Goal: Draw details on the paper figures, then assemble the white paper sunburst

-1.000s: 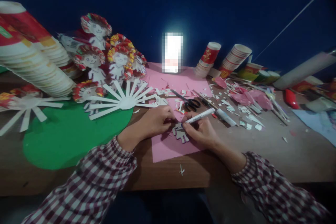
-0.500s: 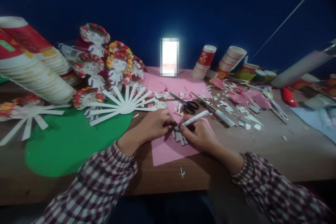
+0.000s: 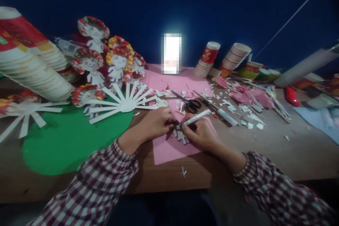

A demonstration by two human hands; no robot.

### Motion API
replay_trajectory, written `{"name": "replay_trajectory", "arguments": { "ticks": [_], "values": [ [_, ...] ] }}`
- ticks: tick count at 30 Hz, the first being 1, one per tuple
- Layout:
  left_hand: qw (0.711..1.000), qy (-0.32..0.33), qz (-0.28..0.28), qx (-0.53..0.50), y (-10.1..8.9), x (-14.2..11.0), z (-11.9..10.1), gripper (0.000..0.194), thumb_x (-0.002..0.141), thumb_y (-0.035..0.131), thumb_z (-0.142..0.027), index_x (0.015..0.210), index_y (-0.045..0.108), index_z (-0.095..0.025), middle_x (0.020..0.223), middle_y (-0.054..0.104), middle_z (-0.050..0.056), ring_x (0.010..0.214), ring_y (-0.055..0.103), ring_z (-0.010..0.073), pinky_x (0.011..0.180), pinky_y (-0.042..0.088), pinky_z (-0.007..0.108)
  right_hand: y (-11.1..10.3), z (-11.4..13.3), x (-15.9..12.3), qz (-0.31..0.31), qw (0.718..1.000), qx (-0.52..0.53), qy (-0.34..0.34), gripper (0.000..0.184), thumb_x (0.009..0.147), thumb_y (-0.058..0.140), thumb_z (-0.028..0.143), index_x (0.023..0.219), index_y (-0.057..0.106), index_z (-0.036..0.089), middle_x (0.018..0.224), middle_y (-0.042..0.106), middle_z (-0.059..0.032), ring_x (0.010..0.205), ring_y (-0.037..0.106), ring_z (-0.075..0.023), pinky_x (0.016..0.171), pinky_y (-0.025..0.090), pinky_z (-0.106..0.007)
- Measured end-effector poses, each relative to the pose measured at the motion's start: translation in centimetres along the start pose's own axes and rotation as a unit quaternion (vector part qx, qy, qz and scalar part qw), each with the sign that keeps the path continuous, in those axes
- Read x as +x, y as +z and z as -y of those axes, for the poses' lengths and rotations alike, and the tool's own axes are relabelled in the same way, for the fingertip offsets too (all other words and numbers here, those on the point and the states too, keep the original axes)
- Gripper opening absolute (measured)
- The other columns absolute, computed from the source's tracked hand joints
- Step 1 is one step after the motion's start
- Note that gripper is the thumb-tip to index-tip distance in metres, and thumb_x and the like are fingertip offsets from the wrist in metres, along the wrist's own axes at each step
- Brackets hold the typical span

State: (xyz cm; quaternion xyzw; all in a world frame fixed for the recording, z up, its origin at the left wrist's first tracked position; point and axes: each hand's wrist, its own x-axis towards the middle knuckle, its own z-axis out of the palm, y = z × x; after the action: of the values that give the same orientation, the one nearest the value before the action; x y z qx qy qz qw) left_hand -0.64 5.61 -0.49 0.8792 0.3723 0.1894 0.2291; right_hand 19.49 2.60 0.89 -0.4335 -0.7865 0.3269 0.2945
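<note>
A small white paper figure lies on a pink sheet at the near middle of the wooden table. My left hand is closed, its fingertips pinching the figure's upper edge and pressing it down. My right hand grips a white marker, whose tip rests on the figure close to my left fingertips. Both sleeves are red-and-white checked.
Black scissors and other pens lie just behind among paper scraps. A green paper disc with white fan-cut cups sits to the left, with paper dolls and stacked cups. Behind are a lit phone and more cups.
The marker tip has crept left along the figure toward my left fingertips. The view has shifted slightly; the hands stay in the same spot.
</note>
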Motion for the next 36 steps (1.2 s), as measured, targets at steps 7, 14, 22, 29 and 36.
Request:
{"name": "replay_trajectory", "arguments": {
  "ticks": [7, 14, 22, 29, 36],
  "values": [
    [1.000, 0.004, 0.001, 0.004, -0.14, 0.04, -0.21, 0.015, 0.079, 0.060, -0.014, 0.088, 0.070, -0.019, 0.088, 0.062, 0.004, 0.084, 0.056, 0.0162, 0.075, 0.044, 0.028, -0.11, 0.11, -0.09, -0.003, 1.000, 0.000, 0.020, 0.013, 0.084, 0.051, 0.023, 0.077, 0.059, 0.016, 0.063, 0.057, 0.0017, 0.058, 0.052, -0.0108, 0.055, 0.040, -0.021],
    [1.000, -0.001, 0.004, -0.003, -0.20, 0.02, -0.21, 0.015, 0.079, 0.060, -0.015, 0.089, 0.070, -0.019, 0.089, 0.062, 0.004, 0.085, 0.057, 0.0160, 0.076, 0.045, 0.028, -0.04, 0.04, -0.02, 0.006, 1.000, -0.005, 0.014, 0.015, 0.085, 0.050, 0.023, 0.074, 0.058, 0.017, 0.064, 0.056, 0.0015, 0.058, 0.052, -0.0106, 0.056, 0.040, -0.021],
    [1.000, 0.003, 0.001, 0.000, -0.10, 0.04, -0.13, 0.015, 0.079, 0.059, -0.014, 0.089, 0.070, -0.020, 0.088, 0.062, 0.004, 0.084, 0.056, 0.0161, 0.075, 0.045, 0.029, -0.06, 0.16, -0.11, 0.003, 1.000, -0.004, 0.024, 0.014, 0.084, 0.050, 0.022, 0.074, 0.058, 0.017, 0.062, 0.055, 0.0018, 0.057, 0.051, -0.0106, 0.055, 0.040, -0.021],
    [1.000, 0.002, 0.007, 0.003, -0.16, 0.07, -0.16, 0.013, 0.080, 0.060, -0.017, 0.088, 0.070, -0.019, 0.089, 0.062, 0.004, 0.085, 0.057, 0.0164, 0.077, 0.045, 0.028, -0.14, 0.21, -0.01, 0.003, 1.000, -0.025, 0.002, 0.015, 0.084, 0.050, 0.021, 0.072, 0.059, 0.016, 0.063, 0.056, 0.0014, 0.057, 0.051, -0.0100, 0.056, 0.039, -0.020],
    [1.000, 0.002, 0.005, -0.003, -0.08, 0.07, -0.06, 0.015, 0.079, 0.060, -0.015, 0.090, 0.070, -0.019, 0.090, 0.062, 0.004, 0.086, 0.057, 0.0163, 0.077, 0.045, 0.029, -0.14, 0.10, -0.04, 0.007, 1.000, -0.021, -0.005, 0.013, 0.082, 0.051, 0.019, 0.073, 0.060, 0.016, 0.063, 0.057, 0.0018, 0.057, 0.052, -0.0096, 0.056, 0.039, -0.020]
  ]
}}
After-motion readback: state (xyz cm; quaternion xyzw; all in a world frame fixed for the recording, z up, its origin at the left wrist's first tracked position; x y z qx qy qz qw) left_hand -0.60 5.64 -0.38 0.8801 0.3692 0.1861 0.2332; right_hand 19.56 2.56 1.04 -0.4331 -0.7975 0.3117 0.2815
